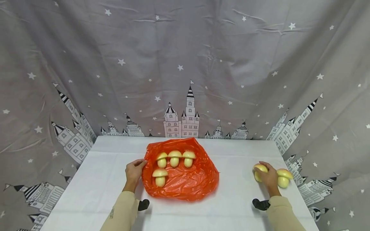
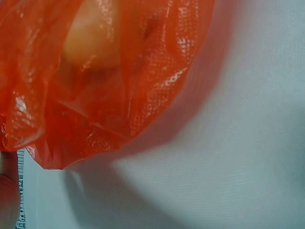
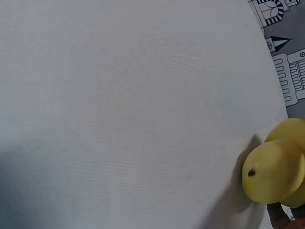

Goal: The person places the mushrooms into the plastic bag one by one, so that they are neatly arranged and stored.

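An orange-red plastic bag (image 1: 185, 187) lies spread with its mouth facing up. Inside, toward its left and back, sit several yellow mushrooms (image 1: 174, 158). My left hand (image 1: 134, 173) pinches the bag's left rim; a mushroom (image 2: 93, 40) shows blurred through the film in the left wrist view. Far to the right, my right hand (image 1: 268, 179) grips another yellow mushroom (image 1: 258, 171) at the table. The right wrist view shows this mushroom's stem end (image 3: 267, 174) with a dark spot, and fingertips below it. Just right of that hand stands one more mushroom (image 1: 284, 178).
A white-covered table (image 1: 231, 205) carries everything. Grey curtain (image 1: 185, 48) with stars and castles hangs behind it and along both sides. Dark wrist-worn pieces (image 1: 261, 204) stick out from the cuffs. White surface lies between the bag and the right hand.
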{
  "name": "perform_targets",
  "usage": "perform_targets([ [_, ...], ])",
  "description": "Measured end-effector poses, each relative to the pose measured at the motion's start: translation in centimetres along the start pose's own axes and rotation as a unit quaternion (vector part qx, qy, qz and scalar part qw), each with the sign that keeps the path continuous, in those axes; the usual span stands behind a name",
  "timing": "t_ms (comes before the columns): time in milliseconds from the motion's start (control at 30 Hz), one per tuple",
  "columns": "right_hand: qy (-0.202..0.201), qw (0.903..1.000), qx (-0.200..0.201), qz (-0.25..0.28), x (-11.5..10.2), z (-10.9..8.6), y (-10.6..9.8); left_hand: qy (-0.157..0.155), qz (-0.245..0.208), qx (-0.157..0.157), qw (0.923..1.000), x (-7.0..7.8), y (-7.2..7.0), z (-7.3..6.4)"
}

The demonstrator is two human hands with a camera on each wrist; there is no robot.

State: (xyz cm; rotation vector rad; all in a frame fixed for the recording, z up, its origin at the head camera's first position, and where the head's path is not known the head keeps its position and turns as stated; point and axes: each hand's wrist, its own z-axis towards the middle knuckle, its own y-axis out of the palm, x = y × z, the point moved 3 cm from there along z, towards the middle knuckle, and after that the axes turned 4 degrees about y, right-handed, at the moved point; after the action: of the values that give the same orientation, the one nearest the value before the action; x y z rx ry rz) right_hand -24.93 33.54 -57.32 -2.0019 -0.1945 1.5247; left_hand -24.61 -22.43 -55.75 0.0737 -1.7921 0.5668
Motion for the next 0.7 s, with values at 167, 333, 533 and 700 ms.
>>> perform_targets([
  [167, 0.005, 0.9998, -0.014, 0.016, 0.2, -0.3, 0.3, 0.003, 0.000, 0.002, 1.0000, 0.1, -0.1, 0.0],
  [333, -0.003, 0.9999, -0.006, 0.013, 0.5, -0.4, 0.8, 0.000, -0.003, 0.002, 1.0000, 0.3, -0.1, 0.0],
  [533, 0.004, 0.9996, -0.025, 0.009, 0.8, -0.6, 1.1, 0.000, -0.004, 0.009, 1.0000, 0.4, -0.2, -0.1],
  [700, 0.008, 0.9995, -0.031, 0.006, 1.3, -0.5, 1.1, -0.004, -0.011, 0.006, 0.9999, 0.2, 0.0, -0.2],
])
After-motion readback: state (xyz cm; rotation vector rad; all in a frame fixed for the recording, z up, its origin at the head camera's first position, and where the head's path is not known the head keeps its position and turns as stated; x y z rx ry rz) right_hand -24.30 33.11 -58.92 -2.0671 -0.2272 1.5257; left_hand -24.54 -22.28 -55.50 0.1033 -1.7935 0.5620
